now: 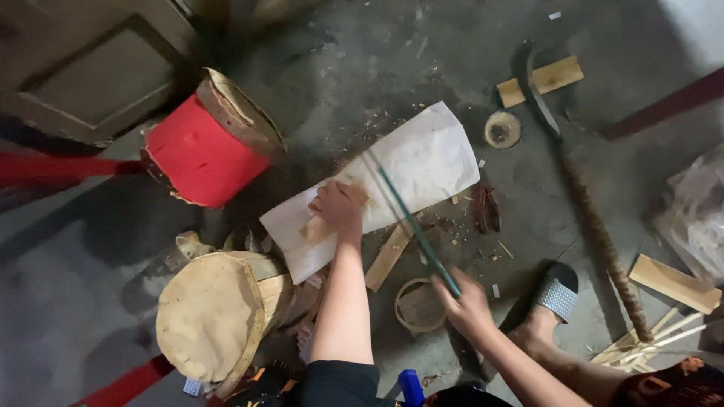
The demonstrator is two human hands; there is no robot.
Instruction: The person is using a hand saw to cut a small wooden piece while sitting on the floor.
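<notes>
Left hand: the left hand (339, 205) lies palm down on a pale sheet (377, 188), fingers spread and gripping nothing; pressing like this looks meant to pin the sheet flat so it cannot slide.
Right hand: the right hand (467, 305) is clenched around the near end of a thin green saw (411, 222), which runs up and away from it, slanting across the sheet just right of the left hand.
Sheet: one, whitish and roughly rectangular, spread on the floor (362, 68) under the left hand, with a tan patch beside the fingers.
Wood strip: one flat strip (388, 256) pokes out from under the sheet between the two hands, seemingly as a support.
Drums: two; a red drum (200, 154) on its side, up and left of the left hand, and a bare drum (211, 316) with a pale skin, near the left forearm.
Rings: two; a thin hoop (418, 305) just left of the right hand, a small disc (502, 130) well beyond the sheet.
Long tool: one curved blade on a wrapped handle (596, 226), lying right of the right hand.
Wood offcuts: a block (539, 81) far up right, a plank (675, 283) at right, thin sticks (648, 343) nearby; their count I cannot tell.
Foot: one sandal (554, 294) planted just right of the right hand.
</notes>
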